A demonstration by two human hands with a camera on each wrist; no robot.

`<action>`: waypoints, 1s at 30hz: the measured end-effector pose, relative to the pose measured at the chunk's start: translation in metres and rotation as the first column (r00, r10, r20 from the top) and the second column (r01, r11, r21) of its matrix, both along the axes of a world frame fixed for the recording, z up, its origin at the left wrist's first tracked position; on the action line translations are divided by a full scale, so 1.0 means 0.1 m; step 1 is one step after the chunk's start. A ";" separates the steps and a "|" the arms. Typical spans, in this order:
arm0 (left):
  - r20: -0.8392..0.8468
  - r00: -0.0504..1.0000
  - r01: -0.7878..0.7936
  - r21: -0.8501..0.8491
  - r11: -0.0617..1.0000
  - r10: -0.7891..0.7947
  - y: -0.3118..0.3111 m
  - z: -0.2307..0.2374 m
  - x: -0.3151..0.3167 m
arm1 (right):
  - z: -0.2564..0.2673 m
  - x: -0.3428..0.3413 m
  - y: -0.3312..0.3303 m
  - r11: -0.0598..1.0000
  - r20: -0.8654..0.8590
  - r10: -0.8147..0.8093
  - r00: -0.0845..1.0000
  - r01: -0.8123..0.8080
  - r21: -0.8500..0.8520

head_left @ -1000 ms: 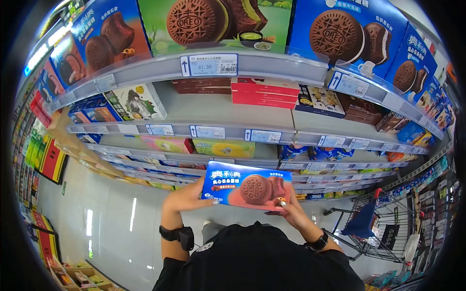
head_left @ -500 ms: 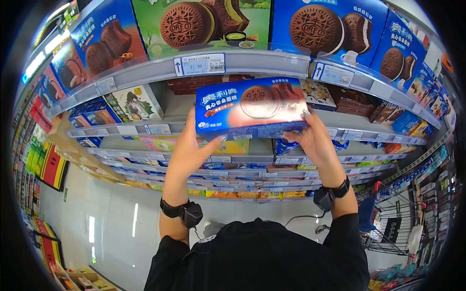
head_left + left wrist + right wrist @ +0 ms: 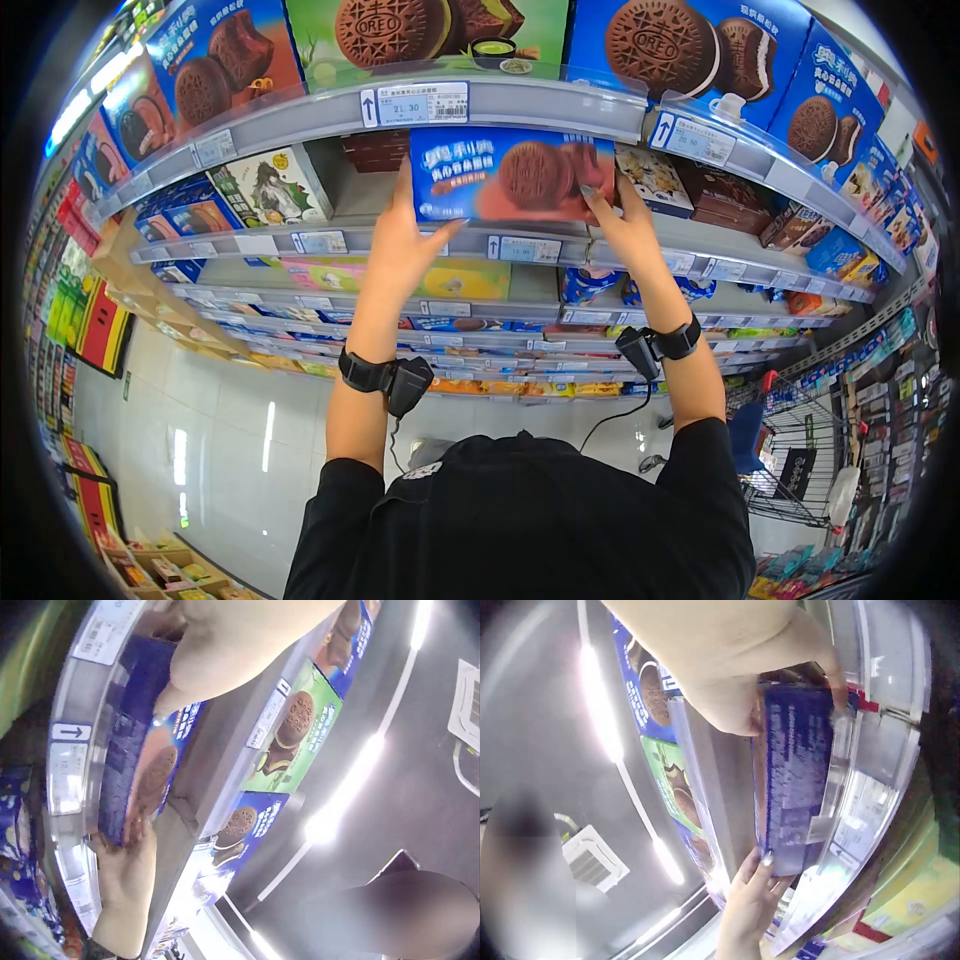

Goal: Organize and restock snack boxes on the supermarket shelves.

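A blue and reddish-brown Oreo cake box (image 3: 500,180) is held upright between both hands at a middle shelf (image 3: 350,195), with its cookie picture towards me. My left hand (image 3: 400,245) grips the box's left end, thumb across the lower front. At the other end my right hand (image 3: 630,230) holds it, with the thumb on the front face. The left wrist view has the box (image 3: 161,761) right behind the shelf's price rail, with the right hand (image 3: 124,874) at its far end. From the right wrist, the box's narrow printed side (image 3: 795,780) faces the camera, the left hand (image 3: 754,900) beneath.
Above hangs a shelf lip with a price tag (image 3: 415,104) and large Oreo cartons, among them a green one (image 3: 430,35). On the middle shelf stand a white box (image 3: 265,190) to the left and brown boxes (image 3: 735,205) to the right. A shopping cart (image 3: 800,450) is at the lower right.
Both hands have raised the box from in front of my body up and forward to the middle shelf. Over the last half second it shifted slightly higher and its lower side went out of view.
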State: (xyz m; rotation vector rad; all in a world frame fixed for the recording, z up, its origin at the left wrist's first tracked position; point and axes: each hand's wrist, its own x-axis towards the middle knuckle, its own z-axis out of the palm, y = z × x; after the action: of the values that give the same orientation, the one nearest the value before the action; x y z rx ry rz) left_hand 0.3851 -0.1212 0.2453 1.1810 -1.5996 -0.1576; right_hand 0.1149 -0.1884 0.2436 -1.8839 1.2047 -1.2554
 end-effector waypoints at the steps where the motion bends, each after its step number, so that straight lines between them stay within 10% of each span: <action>1: 0.025 0.999 -0.024 0.006 1.000 0.024 -0.02 -0.07 0.01 | -0.05 -0.02 -0.03 0.997 -0.025 -0.019 1.000 0.017 -0.073; 7: 0.062 0.979 -0.170 -0.263 0.950 0.193 -0.06 -0.25 0.00 | -0.02 0.09 0.20 0.927 -0.113 -0.177 0.978 0.127 -0.352; 10: -0.066 0.961 -0.272 -0.358 0.893 0.267 0.20 -0.54 0.06 | -0.17 0.18 0.41 0.525 -0.060 -0.497 0.866 0.245 -0.815; 11: -0.070 0.960 -0.276 -0.378 0.884 0.270 0.28 -0.77 0.14 | -0.37 0.20 0.53 0.541 -0.108 -0.358 0.927 0.112 -0.833; 13: -0.149 0.965 -0.250 -0.286 0.925 0.215 0.41 -1.28 0.17 | -0.96 0.29 0.66 0.629 -0.431 0.031 0.902 -0.353 -0.693; 15: -0.058 0.983 -0.181 -0.082 0.980 0.177 0.57 -1.83 0.23 | -1.69 0.50 0.77 0.603 -0.698 0.382 0.606 -0.736 -0.309; 18: -0.038 0.986 -0.144 0.301 0.943 0.163 0.67 -2.52 0.39 | -2.56 0.63 0.77 0.690 -0.676 0.470 0.567 -0.714 -0.120; 21: -0.096 0.980 -0.105 0.496 0.862 0.175 0.65 -2.99 0.64 | -2.98 0.65 0.66 0.938 -0.617 0.291 0.731 -0.345 0.034; 24: 0.010 0.976 -0.183 0.570 0.801 0.216 0.55 -3.13 0.79 | -3.03 0.64 0.49 0.941 -0.552 0.218 0.805 -0.023 0.339; 30: 0.160 0.977 -0.211 0.629 0.748 0.141 0.19 -3.08 0.94 | -2.87 0.71 0.51 0.997 -0.760 0.079 0.645 -0.034 0.074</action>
State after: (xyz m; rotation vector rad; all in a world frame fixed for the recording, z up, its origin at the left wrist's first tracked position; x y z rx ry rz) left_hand 0.4795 -0.1022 -0.0623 1.8952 -1.5519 -0.5711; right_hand 0.1856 -0.1375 -0.0433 -2.4867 1.5305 -0.3211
